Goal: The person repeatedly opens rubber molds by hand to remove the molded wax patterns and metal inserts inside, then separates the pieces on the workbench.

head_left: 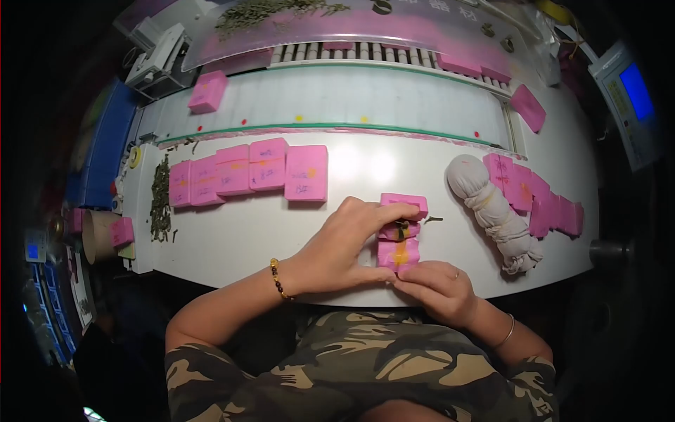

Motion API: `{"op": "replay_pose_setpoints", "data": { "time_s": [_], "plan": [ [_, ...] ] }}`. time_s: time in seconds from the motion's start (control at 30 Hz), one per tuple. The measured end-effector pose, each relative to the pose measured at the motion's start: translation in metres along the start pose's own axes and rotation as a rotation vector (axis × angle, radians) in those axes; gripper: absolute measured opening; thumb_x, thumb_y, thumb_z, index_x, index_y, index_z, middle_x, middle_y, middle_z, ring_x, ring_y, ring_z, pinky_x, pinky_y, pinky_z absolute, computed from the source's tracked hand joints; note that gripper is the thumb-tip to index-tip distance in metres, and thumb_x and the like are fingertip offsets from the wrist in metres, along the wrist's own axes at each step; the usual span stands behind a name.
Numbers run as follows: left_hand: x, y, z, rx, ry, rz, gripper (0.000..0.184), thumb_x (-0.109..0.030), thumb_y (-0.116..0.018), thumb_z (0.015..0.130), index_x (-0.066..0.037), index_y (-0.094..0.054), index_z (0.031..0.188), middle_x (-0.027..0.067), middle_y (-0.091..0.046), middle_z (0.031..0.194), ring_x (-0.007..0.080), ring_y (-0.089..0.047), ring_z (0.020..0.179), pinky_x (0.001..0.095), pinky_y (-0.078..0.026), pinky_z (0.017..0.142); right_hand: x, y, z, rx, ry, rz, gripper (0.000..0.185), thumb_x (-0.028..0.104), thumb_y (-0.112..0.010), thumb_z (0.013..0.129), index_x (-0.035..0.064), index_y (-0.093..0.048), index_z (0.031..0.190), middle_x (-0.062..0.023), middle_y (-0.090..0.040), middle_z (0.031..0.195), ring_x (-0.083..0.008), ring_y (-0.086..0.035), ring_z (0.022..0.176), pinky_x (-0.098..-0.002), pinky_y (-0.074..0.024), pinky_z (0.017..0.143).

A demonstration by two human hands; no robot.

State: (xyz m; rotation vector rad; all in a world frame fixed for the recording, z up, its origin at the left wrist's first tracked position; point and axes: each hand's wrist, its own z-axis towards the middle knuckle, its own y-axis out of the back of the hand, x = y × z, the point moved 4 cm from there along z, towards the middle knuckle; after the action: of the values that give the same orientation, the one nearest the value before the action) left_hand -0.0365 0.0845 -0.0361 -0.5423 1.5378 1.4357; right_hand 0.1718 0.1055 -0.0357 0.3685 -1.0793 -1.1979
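A small pink box [399,254] with a yellow mark stands open on the white table. Dark dried leaf-like bits [402,229] show in the gap between its upper and lower parts. My left hand [337,243] spans the box from the left, thumb at the near end and fingers over the far part. At the near right corner my right hand [444,287] closes its fingers on the box edge; its fingertips are partly hidden. A loose dried sprig [434,219] lies just right of the box.
Left, several closed pink boxes [306,174] stand in a row beside a dried-herb pile [161,200]. Right are a rolled white cloth bundle [496,218] and more pink boxes [540,204]. Behind runs a conveyor belt [330,98] carrying a pink box [208,92]. A blue-screened display [636,91] stands far right.
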Motion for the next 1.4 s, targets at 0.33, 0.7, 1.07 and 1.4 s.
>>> {"op": "replay_pose_setpoints", "data": {
  "time_s": [0.33, 0.7, 1.07, 1.4],
  "plan": [
    [0.001, -0.017, 0.003, -0.256, 0.022, 0.007, 0.089, -0.019, -0.088, 0.069, -0.01, -0.043, 0.146, 0.0106, -0.058, 0.136, 0.0318, -0.055, 0.116, 0.0424, -0.043, 0.102, -0.028, 0.0, 0.053, -0.082, -0.586, -0.153, 0.073, 0.034, -0.089, 0.072, -0.0039, -0.053, 0.123, -0.0181, -0.062, 0.099, -0.0336, -0.063, 0.088, -0.0408, -0.0537, 0.074],
    [0.003, -0.017, 0.004, -0.239, 0.105, -0.049, 0.096, -0.017, -0.091, 0.066, -0.008, -0.041, 0.149, 0.0131, -0.052, 0.143, 0.0305, -0.052, 0.125, 0.0411, -0.042, 0.109, -0.038, -0.006, 0.058, -0.165, -0.586, -0.075, 0.067, 0.031, -0.086, 0.071, -0.0025, -0.058, 0.122, -0.0178, -0.065, 0.09, -0.0295, -0.066, 0.078, -0.037, -0.0536, 0.069],
    [-0.003, -0.006, 0.005, -0.158, 0.116, -0.036, 0.096, -0.023, -0.091, 0.067, -0.01, -0.042, 0.148, 0.0126, -0.054, 0.142, 0.0324, -0.051, 0.126, 0.042, -0.041, 0.109, -0.074, 0.03, 0.047, -0.373, -0.895, 0.846, 0.04, 0.0, -0.074, 0.088, 0.0007, -0.062, 0.126, -0.005, -0.065, 0.114, -0.0118, -0.063, 0.102, -0.0277, -0.0545, 0.086],
    [-0.001, 0.002, -0.001, -0.118, 0.111, 0.057, 0.096, -0.025, -0.091, 0.068, -0.009, -0.041, 0.149, 0.0131, -0.054, 0.142, 0.0333, -0.054, 0.124, 0.0431, -0.042, 0.108, -0.086, -0.003, 0.082, -0.007, -0.335, -0.189, 0.049, 0.007, -0.076, 0.081, 0.0003, -0.055, 0.125, -0.0182, -0.058, 0.127, -0.0374, -0.059, 0.117, -0.0438, -0.0476, 0.1]
  ]
}}
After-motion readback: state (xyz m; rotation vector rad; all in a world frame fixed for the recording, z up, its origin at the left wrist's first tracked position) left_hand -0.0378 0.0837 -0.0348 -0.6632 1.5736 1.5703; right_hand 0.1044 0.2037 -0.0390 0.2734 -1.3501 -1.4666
